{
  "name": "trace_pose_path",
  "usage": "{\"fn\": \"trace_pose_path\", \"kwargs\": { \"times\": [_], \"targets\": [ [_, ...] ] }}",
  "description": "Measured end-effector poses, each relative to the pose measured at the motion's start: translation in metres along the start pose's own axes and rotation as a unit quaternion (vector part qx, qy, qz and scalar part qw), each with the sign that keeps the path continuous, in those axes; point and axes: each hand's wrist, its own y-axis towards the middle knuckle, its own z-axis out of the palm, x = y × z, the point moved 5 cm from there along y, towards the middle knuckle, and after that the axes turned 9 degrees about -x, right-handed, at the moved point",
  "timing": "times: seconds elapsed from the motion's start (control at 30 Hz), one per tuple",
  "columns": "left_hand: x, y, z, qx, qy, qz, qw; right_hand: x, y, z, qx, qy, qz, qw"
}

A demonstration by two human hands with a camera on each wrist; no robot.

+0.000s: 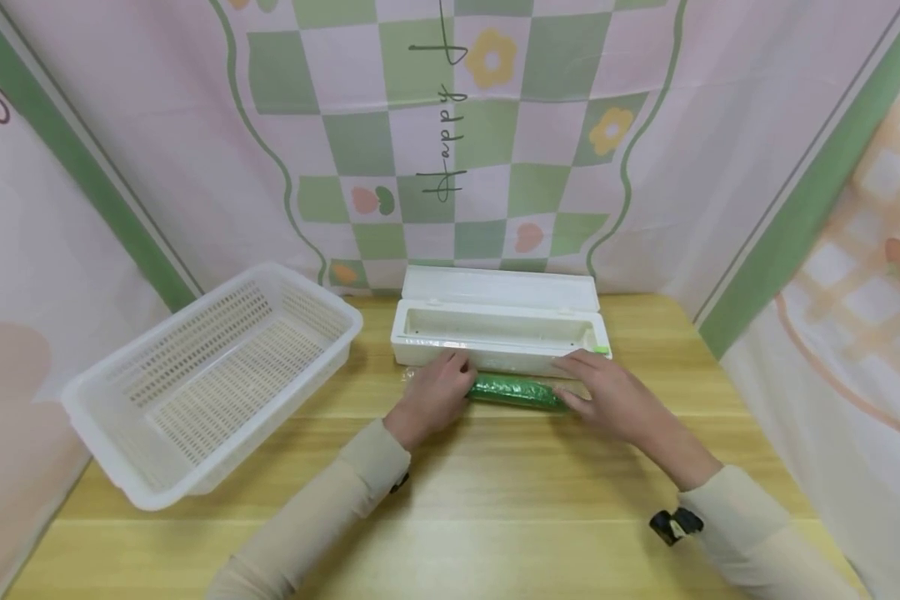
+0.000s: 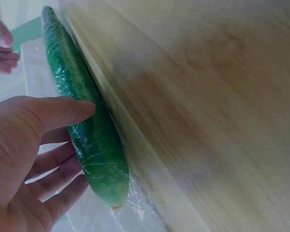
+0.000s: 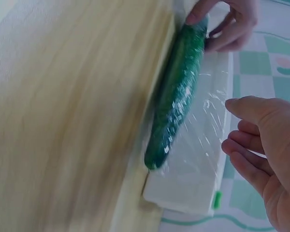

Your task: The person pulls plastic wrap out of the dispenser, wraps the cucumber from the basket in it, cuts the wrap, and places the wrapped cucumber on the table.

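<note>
Two beige sleeves come in nearest, at about 5 and 7 o'clock, over a wood-look table. The cucumber is lying crosswise just in front of the box, wrapped in shiny clear film, with some loose film poking out past its 9 o'clock end. The left hand is pinching that end, thumb on top and fingers round the far side. The right hand is by the 3 o'clock end, fingers loosely bent, thumb apart from them, not gripping the cucumber; can't tell if it's touching the film. Off at 9 o'clock there's a white basket with slotted walls, sitting at a slant. At 12 is the white box, long and narrow, its lid up at the back, green tab at its 4 o'clock corner. Behind it all hangs a checked backdrop, "Happy" written sideways.
</note>
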Motion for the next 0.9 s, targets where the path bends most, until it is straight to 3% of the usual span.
{"fn": "trace_pose_path", "kwargs": {
  "times": [0.27,0.43,0.7,0.9],
  "targets": [
    [0.000,-0.003,-0.005,-0.011,-0.017,-0.001,0.9998,-0.018,-0.008,-0.022,-0.049,-0.007,0.010,0.999],
    [0.001,-0.003,-0.016,-0.032,-0.038,0.001,0.9988,-0.035,-0.010,-0.031,-0.073,-0.010,0.033,0.997],
    [-0.002,0.006,-0.038,-0.059,-0.082,0.035,0.9943,-0.053,-0.012,-0.029,-0.042,0.001,0.100,0.994],
    [-0.011,0.024,-0.051,-0.042,-0.103,0.057,0.9922,-0.066,-0.013,-0.021,-0.006,0.023,0.139,0.990]
  ]
}}
